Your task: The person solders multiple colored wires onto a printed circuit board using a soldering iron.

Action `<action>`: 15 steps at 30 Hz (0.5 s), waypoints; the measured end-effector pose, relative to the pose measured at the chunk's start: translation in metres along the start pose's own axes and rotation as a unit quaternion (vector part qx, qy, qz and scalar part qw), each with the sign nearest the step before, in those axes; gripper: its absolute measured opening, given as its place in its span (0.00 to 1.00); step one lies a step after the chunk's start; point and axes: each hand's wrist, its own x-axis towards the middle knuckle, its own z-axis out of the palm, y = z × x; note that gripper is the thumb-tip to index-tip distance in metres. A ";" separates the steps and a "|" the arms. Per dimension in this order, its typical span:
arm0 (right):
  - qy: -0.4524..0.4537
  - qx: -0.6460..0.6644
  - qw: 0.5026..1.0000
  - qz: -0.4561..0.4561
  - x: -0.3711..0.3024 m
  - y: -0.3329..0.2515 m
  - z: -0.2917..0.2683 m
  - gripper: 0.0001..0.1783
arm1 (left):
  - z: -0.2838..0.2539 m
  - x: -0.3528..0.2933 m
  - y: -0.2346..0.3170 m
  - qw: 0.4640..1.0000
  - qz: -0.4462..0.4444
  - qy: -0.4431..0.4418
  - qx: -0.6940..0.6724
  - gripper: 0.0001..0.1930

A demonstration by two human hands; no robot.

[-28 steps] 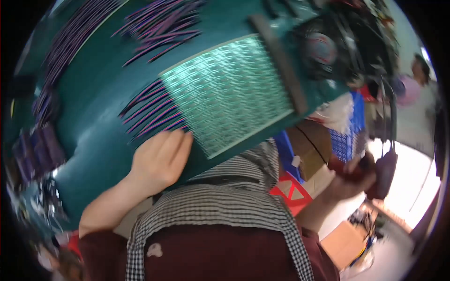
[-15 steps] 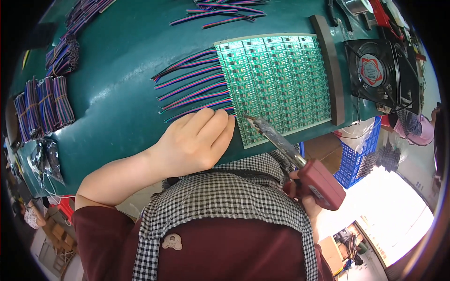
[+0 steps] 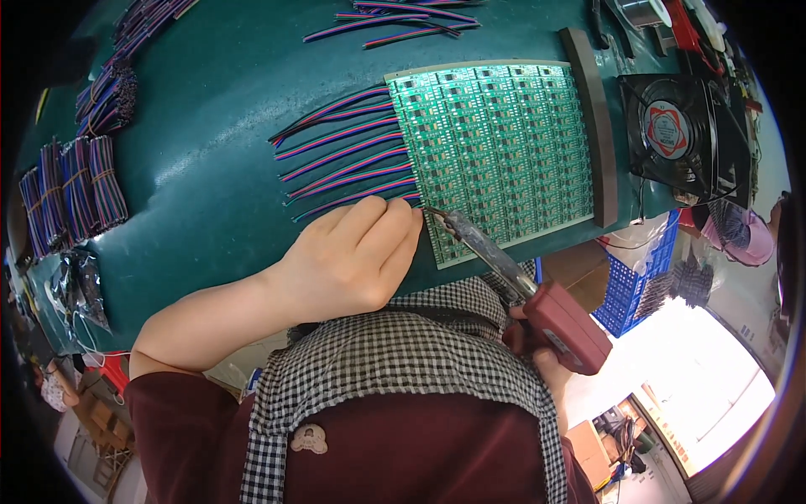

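Observation:
A green panel of small circuit boards (image 3: 504, 151) lies on the table, with short multicoloured ribbon wires (image 3: 344, 155) fanning out from its left edge. My left hand (image 3: 357, 252) is closed at that edge, fingertips pinching a ribbon wire mostly hidden beneath the hand. In my right hand (image 3: 550, 370), low on the right, is a red soldering gun (image 3: 567, 328). Its long metal barrel slants up to the left, and the thin tip meets the panel's edge right beside my left fingertips. The fingers around the grip are partly hidden by the gun's body.
Along the panel's right side lies a dark bar (image 3: 594, 126), with a black fan (image 3: 667, 130) beyond it. Bundled wires (image 3: 75, 189) lie at the left and loose wires (image 3: 403, 21) at the far side. A solder spool (image 3: 642, 12) stands far right; a blue crate (image 3: 625, 290) sits below the table.
The soldering gun has shifted slightly left, bringing its tip from over the boards to the panel's edge by my left fingertips. My left hand has hardly moved.

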 end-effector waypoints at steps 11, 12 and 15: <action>0.055 0.044 0.997 0.003 0.000 -0.003 0.007 0.50 | 0.001 0.000 0.001 1.000 -0.002 0.010 0.008 0.19; 0.055 0.045 0.997 0.002 0.000 -0.002 0.006 0.50 | 0.001 0.000 0.001 1.000 -0.001 0.010 0.009 0.19; 0.057 0.028 0.997 -0.051 0.001 -0.002 0.002 0.49 | -0.002 0.003 0.002 1.000 0.010 -0.001 0.018 0.19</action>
